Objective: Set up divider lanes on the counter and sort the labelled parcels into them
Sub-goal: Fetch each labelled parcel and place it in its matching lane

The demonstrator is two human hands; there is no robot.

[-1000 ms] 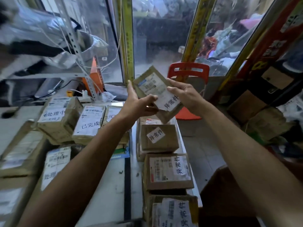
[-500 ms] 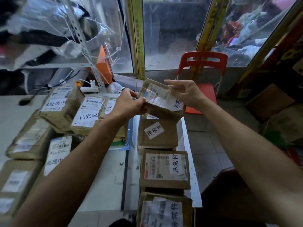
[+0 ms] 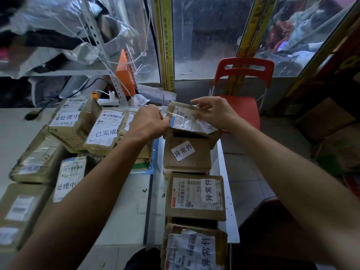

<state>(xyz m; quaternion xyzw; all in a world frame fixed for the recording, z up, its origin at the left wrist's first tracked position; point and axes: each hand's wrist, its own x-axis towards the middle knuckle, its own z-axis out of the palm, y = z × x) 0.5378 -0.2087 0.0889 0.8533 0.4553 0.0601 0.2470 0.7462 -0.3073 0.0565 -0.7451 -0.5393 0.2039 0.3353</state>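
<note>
The parcel [image 3: 190,121] has come down since before, now at the far end of the desk's [image 3: 124,201] right lane; left hand [image 3: 149,121] and right hand [image 3: 214,112] pinch it above three 异常件 parcels [image 3: 194,195]

Single head-worn wide-angle view, looking forward and down along both forearms from close range, facing the desk [image 3: 124,207] edge with its parcel rows, the red chair [image 3: 242,98] and glazed partition [image 3: 202,39] beyond.
</note>
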